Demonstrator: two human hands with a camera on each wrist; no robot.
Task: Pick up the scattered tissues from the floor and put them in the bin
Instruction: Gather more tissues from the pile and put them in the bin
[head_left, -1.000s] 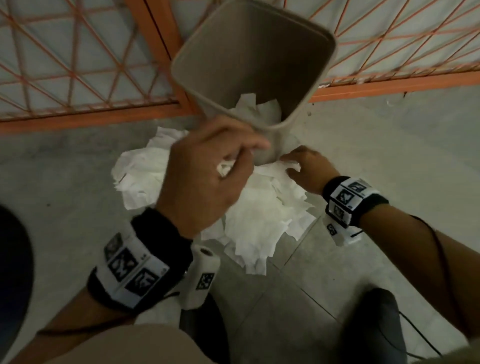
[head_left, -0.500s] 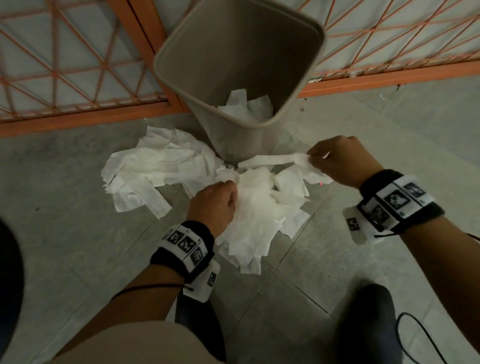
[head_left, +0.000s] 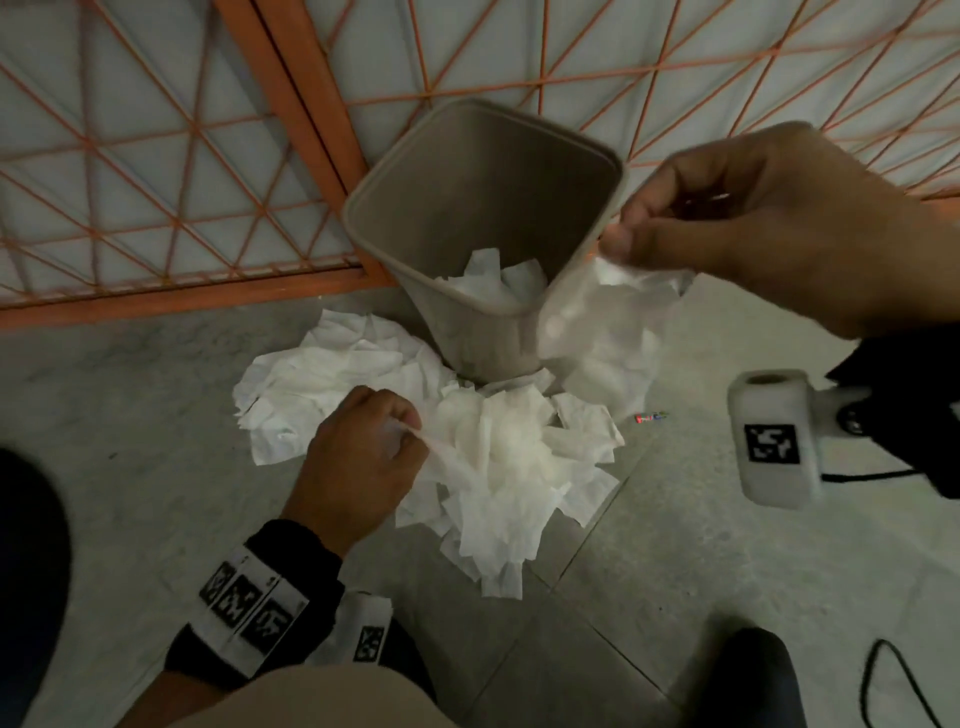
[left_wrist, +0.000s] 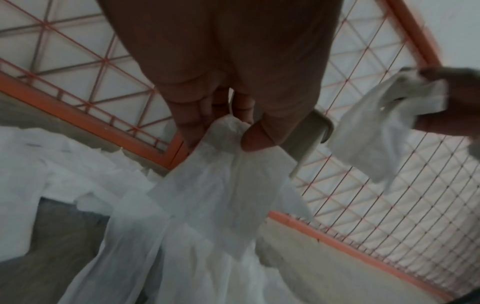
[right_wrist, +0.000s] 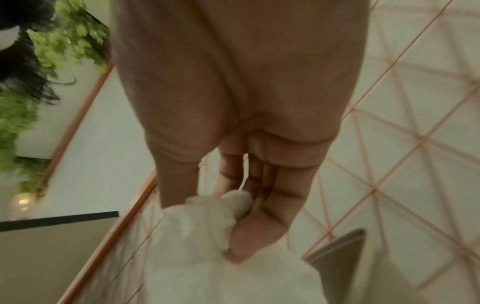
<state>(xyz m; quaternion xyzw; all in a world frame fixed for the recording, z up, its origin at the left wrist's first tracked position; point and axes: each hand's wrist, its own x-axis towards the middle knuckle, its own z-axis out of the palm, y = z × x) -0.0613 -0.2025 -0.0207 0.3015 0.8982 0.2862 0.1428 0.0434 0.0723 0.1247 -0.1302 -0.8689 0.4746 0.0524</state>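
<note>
A beige bin (head_left: 483, 208) stands on the floor against the orange fence, with a few white tissues (head_left: 496, 280) at its bottom. A heap of white tissues (head_left: 498, 457) lies on the floor in front of it. My right hand (head_left: 618, 241) is raised beside the bin's right rim and pinches a hanging tissue (head_left: 608, 322); the right wrist view shows that tissue (right_wrist: 207, 216) between thumb and fingers. My left hand (head_left: 410, 431) is low at the heap and pinches a tissue (left_wrist: 223, 164) that lifts off the pile.
An orange mesh fence (head_left: 156, 156) runs behind the bin. A small red and blue object (head_left: 649, 417) lies on the tiled floor right of the heap. My dark shoes (head_left: 748, 675) stand near the bottom edge, with a black cable (head_left: 883, 680) beside them.
My right hand has risen from floor level up to the bin's rim, carrying its tissue. My left hand stays at the heap and has pulled a tissue up between its fingers.
</note>
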